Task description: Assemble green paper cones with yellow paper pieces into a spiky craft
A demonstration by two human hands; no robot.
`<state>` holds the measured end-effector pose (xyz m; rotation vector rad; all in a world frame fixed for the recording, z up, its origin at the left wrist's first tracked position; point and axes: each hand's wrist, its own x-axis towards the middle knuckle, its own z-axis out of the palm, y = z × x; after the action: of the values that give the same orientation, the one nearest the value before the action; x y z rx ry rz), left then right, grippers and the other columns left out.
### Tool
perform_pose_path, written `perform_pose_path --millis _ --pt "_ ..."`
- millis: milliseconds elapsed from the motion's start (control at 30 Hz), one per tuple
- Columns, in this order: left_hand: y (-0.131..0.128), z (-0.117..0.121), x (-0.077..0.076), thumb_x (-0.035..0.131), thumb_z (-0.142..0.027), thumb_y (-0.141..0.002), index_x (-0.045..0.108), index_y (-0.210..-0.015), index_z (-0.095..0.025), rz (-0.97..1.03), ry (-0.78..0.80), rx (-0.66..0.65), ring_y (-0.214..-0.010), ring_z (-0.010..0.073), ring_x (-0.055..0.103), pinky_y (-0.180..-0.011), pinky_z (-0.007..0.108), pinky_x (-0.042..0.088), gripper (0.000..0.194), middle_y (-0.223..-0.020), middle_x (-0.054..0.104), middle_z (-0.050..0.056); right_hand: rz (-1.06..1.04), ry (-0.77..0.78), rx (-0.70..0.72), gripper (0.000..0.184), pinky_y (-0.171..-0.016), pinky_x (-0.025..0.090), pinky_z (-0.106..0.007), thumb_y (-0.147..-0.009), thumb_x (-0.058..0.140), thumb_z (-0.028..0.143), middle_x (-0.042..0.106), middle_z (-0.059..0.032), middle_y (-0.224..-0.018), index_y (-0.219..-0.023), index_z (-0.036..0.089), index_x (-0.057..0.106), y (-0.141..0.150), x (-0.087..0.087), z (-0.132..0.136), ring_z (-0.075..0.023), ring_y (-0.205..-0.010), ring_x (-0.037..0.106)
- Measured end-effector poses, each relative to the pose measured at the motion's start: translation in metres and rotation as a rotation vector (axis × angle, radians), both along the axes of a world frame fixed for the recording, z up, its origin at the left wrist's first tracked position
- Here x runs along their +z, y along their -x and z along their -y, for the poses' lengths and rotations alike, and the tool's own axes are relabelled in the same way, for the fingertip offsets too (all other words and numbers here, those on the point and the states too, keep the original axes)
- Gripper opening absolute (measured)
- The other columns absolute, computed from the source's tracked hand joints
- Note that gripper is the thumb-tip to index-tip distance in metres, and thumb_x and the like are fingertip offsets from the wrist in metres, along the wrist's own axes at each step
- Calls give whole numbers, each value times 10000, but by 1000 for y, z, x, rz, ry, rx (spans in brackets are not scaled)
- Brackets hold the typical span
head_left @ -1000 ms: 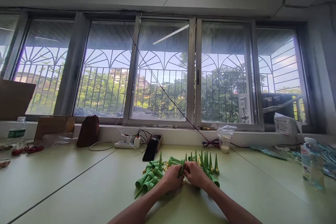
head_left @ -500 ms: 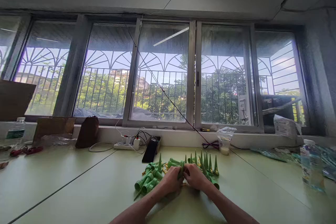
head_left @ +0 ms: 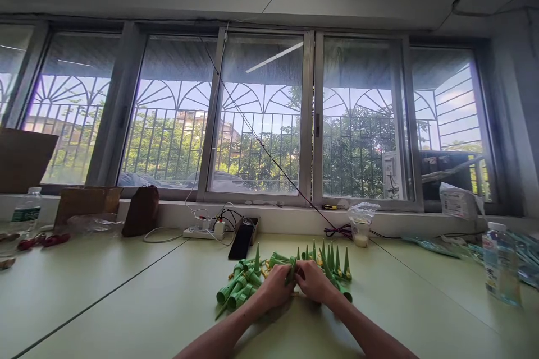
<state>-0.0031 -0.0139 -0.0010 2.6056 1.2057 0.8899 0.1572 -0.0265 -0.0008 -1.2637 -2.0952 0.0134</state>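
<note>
My left hand (head_left: 277,285) is closed round a green plastic spike (head_left: 291,270), its pointed end tilted up. Right against it, my right hand (head_left: 310,280) has its fingers bent in a pinch by the spike; what they grip is hidden. To the left lies a heap of green hollow cone-shaped pieces (head_left: 239,290) with bits of yellow among them. Behind and right of my hands, several green spikes (head_left: 337,261) stand upright, some with yellow pieces at the base. Another green spike (head_left: 257,258) stands alone behind the heap.
A black phone (head_left: 241,242) and a white power strip (head_left: 204,232) with cables lie at the back of the pale table (head_left: 138,303). A plastic cup (head_left: 361,232) stands near the sill. On the right is a bottle (head_left: 496,261); a dark brown pouch (head_left: 141,211) sits at left.
Both hands stay together at the same spot with the green spike. The view shifts very slightly; nothing else visibly moves.
</note>
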Motion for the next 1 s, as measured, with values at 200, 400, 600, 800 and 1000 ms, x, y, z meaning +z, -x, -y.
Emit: perform_pose_path --millis 200,400,600,800,1000 --pt "0 -3 -4 507 -147 -737 599 -786 -164 -1 -1 8 -765 168 537 -697 262 353 105 -820 639 40 10 -9 -11 127 -555 258 -213 -762 510 128 627 -29 -681 -717 146 628 1 1 1 -115 -632 496" --pt "0 -6 -6 509 -133 -727 613 -839 -175 22 10 -25 -819 181 541 -755 269 369 157 -852 637 41 8 -7 6 136 -551 255 -208 -764 500 127 619 -25 -671 -718 149 626 1 0 -1 -110 -622 488" --pt "1 -9 -9 502 -136 -701 578 -776 -169 -6 -54 -17 -756 171 540 -676 265 352 112 -813 636 46 9 -6 -5 126 -556 257 -209 -766 502 141 634 -32 -705 -734 151 624 -1 -3 -4 -114 -638 497" --pt "-1 -3 -4 485 -165 -744 575 -769 -167 -8 -64 13 -766 174 557 -672 267 359 94 -817 642 53 -1 -3 -4 125 -552 262 -208 -759 498 142 629 -32 -687 -726 148 619 -1 -3 -3 -115 -628 498" --pt "0 -6 -6 497 -174 -747 582 -790 -164 -25 -43 16 -777 173 558 -679 264 364 95 -837 645 51 19 7 -4 139 -573 276 -210 -759 492 120 647 -39 -714 -742 148 627 1 2 2 -121 -657 521"
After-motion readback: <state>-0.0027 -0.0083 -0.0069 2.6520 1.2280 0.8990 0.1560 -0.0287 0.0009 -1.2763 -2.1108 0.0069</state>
